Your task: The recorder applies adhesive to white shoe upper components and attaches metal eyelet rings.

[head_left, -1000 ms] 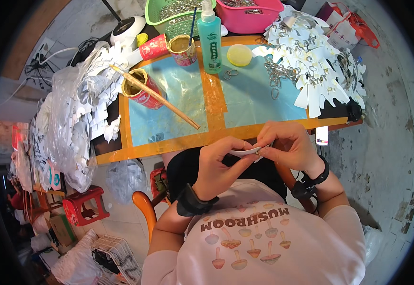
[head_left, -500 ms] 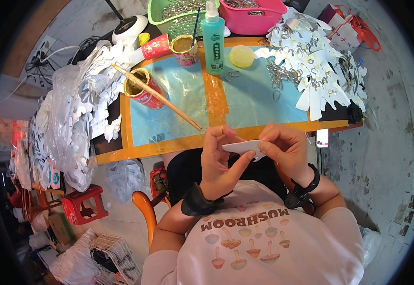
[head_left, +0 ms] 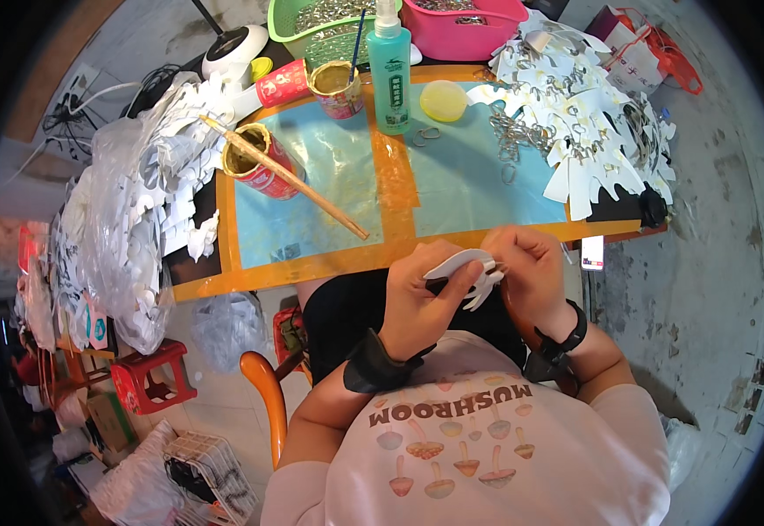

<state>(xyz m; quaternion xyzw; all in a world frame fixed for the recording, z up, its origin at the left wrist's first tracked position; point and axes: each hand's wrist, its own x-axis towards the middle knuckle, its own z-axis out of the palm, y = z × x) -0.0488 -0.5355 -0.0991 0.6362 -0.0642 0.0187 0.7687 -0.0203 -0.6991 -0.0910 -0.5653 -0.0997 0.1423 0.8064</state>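
Note:
Above my lap, just off the table's front edge, my left hand (head_left: pixel 426 298) is closed round a flat white cut piece (head_left: pixel 454 262) with a rounded end and narrow strips at the other end. Its thumb presses on the face of the piece. Beside the strips, my right hand (head_left: pixel 529 267) is pinched shut, fingertips close against them. What lies between those fingertips is too small and hidden to make out. Similar white pieces with metal rings (head_left: pixel 585 131) lie heaped at the table's right. Loose metal rings (head_left: pixel 515 136) sit beside that heap.
A brush (head_left: pixel 298 184) lies across an open red can (head_left: pixel 268 180) at the left. Behind stand another can (head_left: pixel 338 96), a green spray bottle (head_left: pixel 390 83), a yellow round lid (head_left: pixel 443 101), a green basket (head_left: pixel 298 31) and a pink basket (head_left: pixel 465 22). White pieces (head_left: pixel 184 167) crowd the left.
My left hand has turned the white piece so its strips now show, hanging toward my right hand. My right hand's fingers have drawn in to a tighter pinch by the strips.

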